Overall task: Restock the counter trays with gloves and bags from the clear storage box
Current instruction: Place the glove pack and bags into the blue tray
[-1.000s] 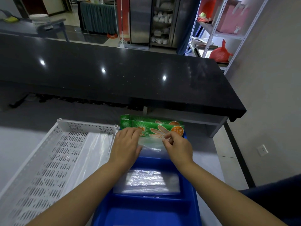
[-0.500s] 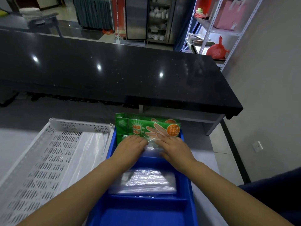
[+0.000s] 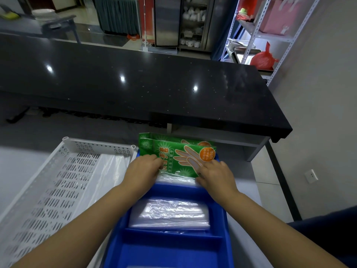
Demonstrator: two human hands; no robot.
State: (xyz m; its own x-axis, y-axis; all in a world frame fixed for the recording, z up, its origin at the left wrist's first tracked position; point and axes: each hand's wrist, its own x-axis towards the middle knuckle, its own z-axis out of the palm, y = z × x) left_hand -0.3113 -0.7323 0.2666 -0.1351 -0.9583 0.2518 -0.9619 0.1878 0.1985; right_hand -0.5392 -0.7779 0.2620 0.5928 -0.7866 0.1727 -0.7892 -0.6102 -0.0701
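Observation:
Several green glove packs (image 3: pixel 183 157) stand upright in the far compartment of the blue tray (image 3: pixel 172 248). My left hand (image 3: pixel 142 170) grips the lower left edge of the front pack. My right hand (image 3: pixel 214 176) pinches its lower right corner. Clear plastic (image 3: pixel 174 179) shows just below the pack, between my hands. A flat stack of clear bags (image 3: pixel 170 212) lies in the tray's middle compartment. The nearest compartment shows only blue floor. The clear storage box is out of view.
A white perforated tray (image 3: pixel 48 190) sits to the left of the blue one, with a clear plastic sheet (image 3: pixel 114 171) along its right side. A black counter (image 3: pixel 154 84) spans the view beyond. Metal shelving (image 3: pixel 257 35) with a red bag (image 3: pixel 262 59) stands far right.
The front glove pack has come down lower in the far compartment. Both hands dropped with it and now sit at its bottom corners. My view shifted slightly.

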